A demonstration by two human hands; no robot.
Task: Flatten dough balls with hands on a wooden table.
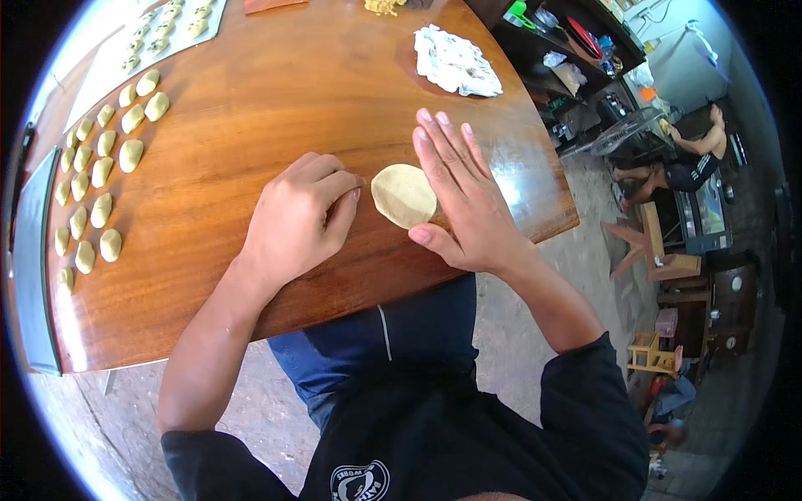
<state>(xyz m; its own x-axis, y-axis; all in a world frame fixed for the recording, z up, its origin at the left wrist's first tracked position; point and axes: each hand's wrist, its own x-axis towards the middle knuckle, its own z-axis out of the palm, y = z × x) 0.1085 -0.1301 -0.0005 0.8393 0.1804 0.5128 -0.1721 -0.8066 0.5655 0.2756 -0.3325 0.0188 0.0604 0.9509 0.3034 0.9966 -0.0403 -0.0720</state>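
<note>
A flat, roughly round disc of pale yellow dough (401,195) lies on the polished wooden table (263,106), near its front edge. My right hand (463,194) is stretched flat, palm down, over the right rim of the disc, its thumb at the lower edge. My left hand (307,210) rests just left of the disc, apart from it, with fingers curled in and thumb against the index finger. Nothing shows in its grip. Farther left, several small oval dough pieces (131,155) stand in loose rows.
A white tray (210,28) with shaped, dark-marked dough pieces lies at the far left. A dark tray (37,269) edges the table's left side. A crumpled white cloth (454,62) and a yellow crumbly heap (383,6) lie farther back. Another person (695,150) sits beyond, at right.
</note>
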